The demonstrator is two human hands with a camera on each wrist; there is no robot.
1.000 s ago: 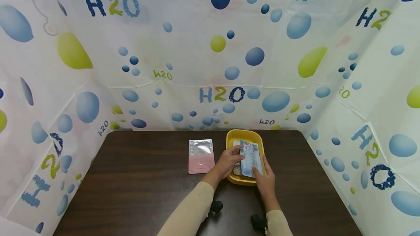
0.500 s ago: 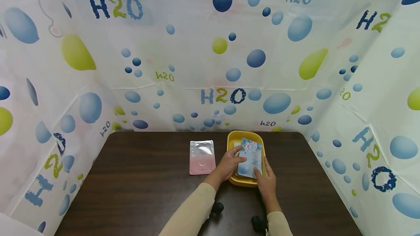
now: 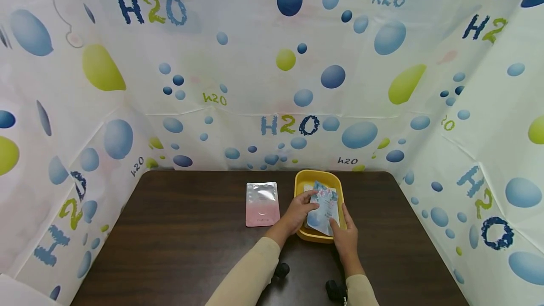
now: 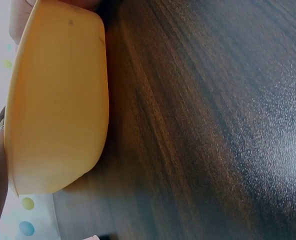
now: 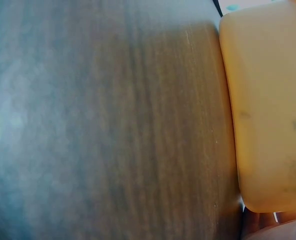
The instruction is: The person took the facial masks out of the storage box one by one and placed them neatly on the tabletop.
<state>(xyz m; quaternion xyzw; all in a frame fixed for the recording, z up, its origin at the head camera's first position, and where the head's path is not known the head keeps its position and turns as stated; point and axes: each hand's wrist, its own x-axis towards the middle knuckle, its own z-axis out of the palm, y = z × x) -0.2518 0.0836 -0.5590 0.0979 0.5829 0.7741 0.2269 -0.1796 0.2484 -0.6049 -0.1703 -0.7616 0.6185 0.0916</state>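
Observation:
A light-blue flowered sachet (image 3: 323, 216), flat and slightly bent, is held over the yellow plastic tray (image 3: 301, 177) in the head view. On its upper left edge, my left hand (image 3: 299, 210) pinches it between thumb and fingers. The right hand (image 3: 345, 235) has its thumb on the lower right of the sachet, while its longer fingers lie along the tray's right side. Under the sachet, a paler packet (image 3: 307, 188) shows only at its edge. Both wrist views mostly show the outer wall of the tray (image 4: 58, 100), and the sachet is hidden there.
Left of the tray, a silver and pink sachet (image 3: 262, 205) lies flat on the dark wooden table (image 3: 182, 240). Behind and beside the table hangs a white curtain (image 3: 246, 60) with blue and green drops. Black devices (image 3: 335, 291) are at both wrists.
The blue sachet has shifted slightly left and down over the tray, and its surface now bends more. Both hands keep nearly the same place. The whole head view has shifted a little.

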